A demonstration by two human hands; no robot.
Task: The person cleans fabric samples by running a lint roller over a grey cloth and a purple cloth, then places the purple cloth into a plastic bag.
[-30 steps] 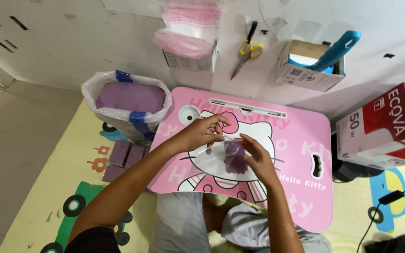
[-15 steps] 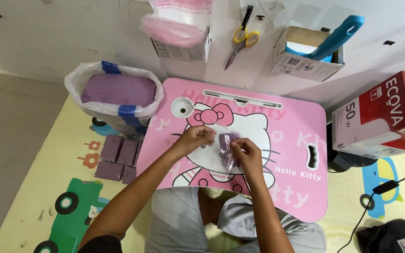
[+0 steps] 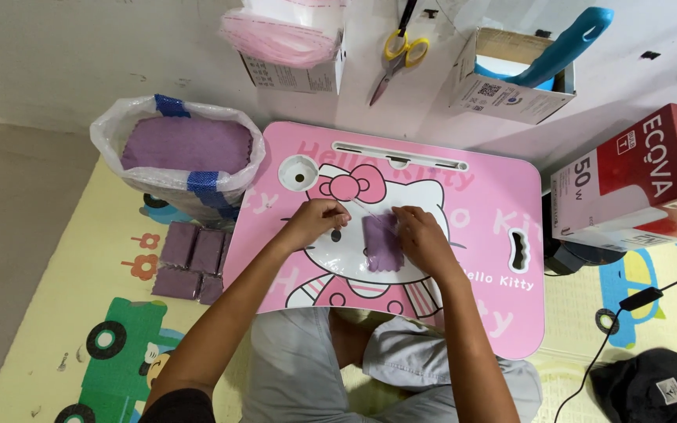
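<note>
Currently the right hand [image 3: 425, 239] pinches a purple cloth square [image 3: 381, 241] flat on the pink lap table [image 3: 479, 204]; the left hand [image 3: 315, 222], just beside, grips its clear wrapper. Left of it lie finished packets [image 3: 191, 260] and a full bag [image 3: 182, 153], so much seems left.

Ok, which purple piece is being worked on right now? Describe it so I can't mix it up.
Start at the pink lap table in the middle. On its cartoon cat picture lies one purple square, under the right hand, with the left hand beside it. Unlike the purple packs on the floor mat, it lies alone on the table.
</note>
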